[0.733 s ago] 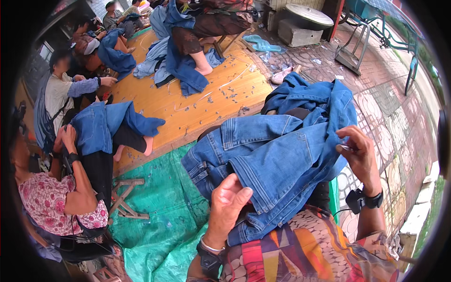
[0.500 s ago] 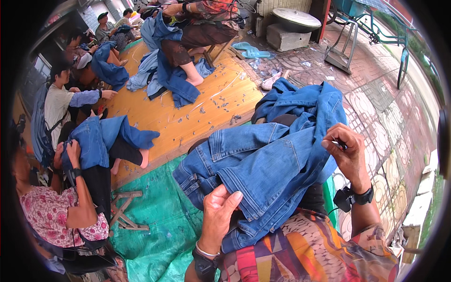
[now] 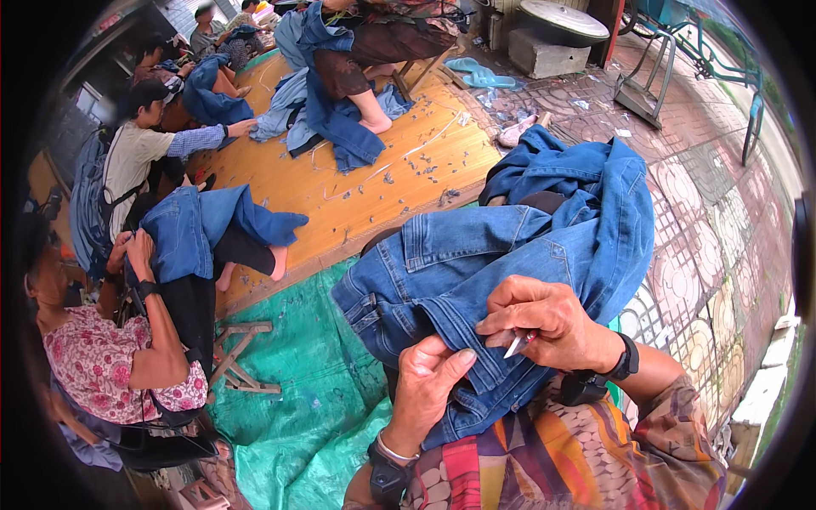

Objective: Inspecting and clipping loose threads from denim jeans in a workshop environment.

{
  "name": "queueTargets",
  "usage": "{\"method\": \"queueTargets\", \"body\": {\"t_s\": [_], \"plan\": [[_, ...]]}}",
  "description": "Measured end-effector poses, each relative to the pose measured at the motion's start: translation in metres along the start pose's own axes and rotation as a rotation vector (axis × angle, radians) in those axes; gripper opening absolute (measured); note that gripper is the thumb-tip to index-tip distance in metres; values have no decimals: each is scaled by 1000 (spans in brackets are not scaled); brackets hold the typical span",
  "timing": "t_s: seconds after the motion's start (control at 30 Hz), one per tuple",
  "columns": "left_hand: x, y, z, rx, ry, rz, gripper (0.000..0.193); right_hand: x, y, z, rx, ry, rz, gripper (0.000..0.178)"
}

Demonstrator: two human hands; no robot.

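Note:
Blue denim jeans (image 3: pixel 510 234) lie bunched across my lap. My left hand (image 3: pixel 425 382) is closed on their stitched edge near my body, with the thumb on top and the fingers partly hidden by the cloth. Just to its right, my right hand (image 3: pixel 552 327) is curled round a small red-handled blade (image 3: pixel 520 342) whose pale pointed tip sticks out below the fingers. The thumb and forefinger of that hand meet at the denim edge, close to my left thumb. Whether they pinch a thread there is too small to make out.
Green sheeting (image 3: pixel 306 374) and a yellow board (image 3: pixel 408 170) strewn with scraps cover the ground ahead and left. Nearby at left, a person in a floral top (image 3: pixel 110 357) handles jeans beside a wooden stool (image 3: pixel 242 357). Paving (image 3: pixel 697 212) runs along the right.
My right hand has come down and left from beside the jeans to the edge held by my left hand, and its blade now shows. A co-worker at left has stretched an arm toward the denim pile.

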State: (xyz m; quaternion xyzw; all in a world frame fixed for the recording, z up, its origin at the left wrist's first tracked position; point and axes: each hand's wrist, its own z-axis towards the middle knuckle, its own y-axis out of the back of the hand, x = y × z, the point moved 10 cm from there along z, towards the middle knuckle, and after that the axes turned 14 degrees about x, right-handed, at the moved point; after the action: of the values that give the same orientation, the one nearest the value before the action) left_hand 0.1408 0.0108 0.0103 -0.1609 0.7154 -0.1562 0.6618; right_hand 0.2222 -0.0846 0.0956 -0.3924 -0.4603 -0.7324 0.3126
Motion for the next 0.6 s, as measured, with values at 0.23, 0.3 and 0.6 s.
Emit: {"method": "queueTargets", "body": {"t_s": [0.23,0.3,0.6], "plan": [[18,3,-2,10,55,-162,23,14,-14,5,112,54,-190,34],[16,2,-1,3,27,-165,18,6,-21,5,143,-24,-119,26],[19,5,-1,13,57,-234,24,2,22,-11,-33,-29,97,7]]}}
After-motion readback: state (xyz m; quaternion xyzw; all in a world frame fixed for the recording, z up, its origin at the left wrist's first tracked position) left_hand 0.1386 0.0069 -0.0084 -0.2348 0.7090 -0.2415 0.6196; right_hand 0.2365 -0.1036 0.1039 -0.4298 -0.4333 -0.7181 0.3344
